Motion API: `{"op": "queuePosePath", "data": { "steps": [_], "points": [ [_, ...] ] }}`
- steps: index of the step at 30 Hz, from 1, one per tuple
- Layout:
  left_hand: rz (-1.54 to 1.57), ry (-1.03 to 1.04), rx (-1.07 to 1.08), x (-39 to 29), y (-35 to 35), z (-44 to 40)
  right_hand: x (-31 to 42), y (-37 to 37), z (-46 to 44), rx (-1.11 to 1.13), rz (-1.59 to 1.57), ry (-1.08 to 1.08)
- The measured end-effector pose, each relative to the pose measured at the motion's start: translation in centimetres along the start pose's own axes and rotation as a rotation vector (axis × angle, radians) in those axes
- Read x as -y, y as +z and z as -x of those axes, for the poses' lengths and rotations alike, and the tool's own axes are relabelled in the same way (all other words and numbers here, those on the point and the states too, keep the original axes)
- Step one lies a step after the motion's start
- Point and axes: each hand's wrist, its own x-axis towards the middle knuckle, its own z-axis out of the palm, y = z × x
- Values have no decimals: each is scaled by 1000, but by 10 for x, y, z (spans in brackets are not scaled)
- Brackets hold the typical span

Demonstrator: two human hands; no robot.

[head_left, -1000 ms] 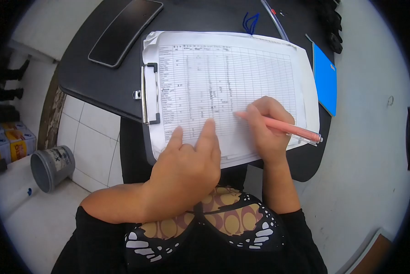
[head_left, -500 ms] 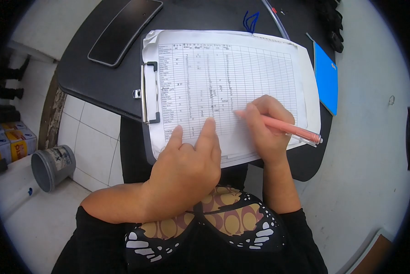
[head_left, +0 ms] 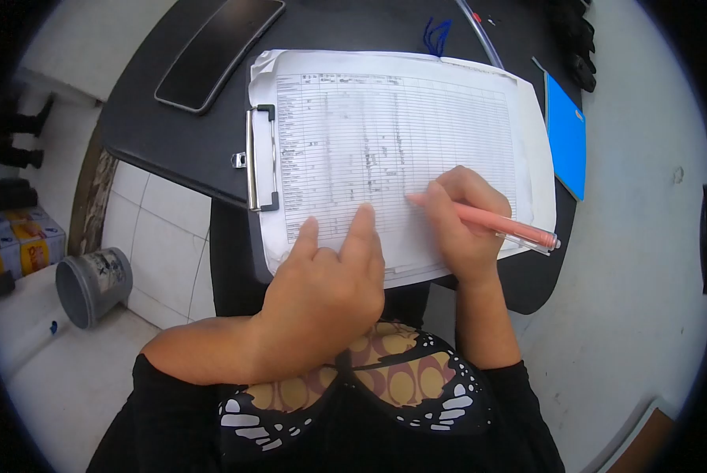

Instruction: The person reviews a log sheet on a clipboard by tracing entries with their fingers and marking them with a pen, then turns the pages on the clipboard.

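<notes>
A clipboard lies on the black table, its metal clip [head_left: 251, 160] on the left side, holding a stack of paper. The top sheet [head_left: 456, 118] is a printed table with handwritten marks in several columns. My right hand [head_left: 470, 229] grips a pink pen [head_left: 511, 225], the tip at the sheet's lower middle. On the lower left of the sheet rests my left hand [head_left: 326, 280], empty, with two fingers stretched apart onto the rows. The text is too small to read.
A dark phone [head_left: 218, 57] lies at the table's [head_left: 152, 138] upper left. A blue notebook [head_left: 566, 138] is beside the clipboard on the right, near the wall. Blue string [head_left: 437, 36] sits above the papers. On the floor stand a grey bucket [head_left: 93, 288] and boxes [head_left: 22, 244].
The whole view has shifted slightly. Both hands and the pen keep nearly the same place on the sheet.
</notes>
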Motion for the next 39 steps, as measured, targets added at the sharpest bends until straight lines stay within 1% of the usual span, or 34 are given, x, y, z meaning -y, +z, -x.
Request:
{"op": "queuePosePath", "data": {
  "steps": [6,9,12,18,21,24,27,33,36,39],
  "points": [
    [3,-4,-44,-2,2,3,-1,1,0,-26,-19,8],
    [15,0,-47,-1,1,2,3,0,0,-22,-104,58],
    [39,-1,-35,-1,-1,1,4,-3,1,-20,-100,23],
    [37,-8,-10,-2,-2,-2,5,-6,2,50,-74,56],
    [32,-7,-4,-2,-1,-2,1,-3,0,-3,-82,22],
    [25,-8,-4,-2,-2,-2,2,-1,1,-9,-42,10],
    [27,-11,-7,-2,-1,-3,0,-3,0,17,-14,-27],
    [30,-13,-17,-3,-1,-2,0,-6,2,56,-1,-10],
    [33,-3,-17,0,0,-3,-3,-5,-2,-10,-109,47],
    [43,2,-39,4,2,-4,-3,-4,-8,-27,-108,123]
  ]
}}
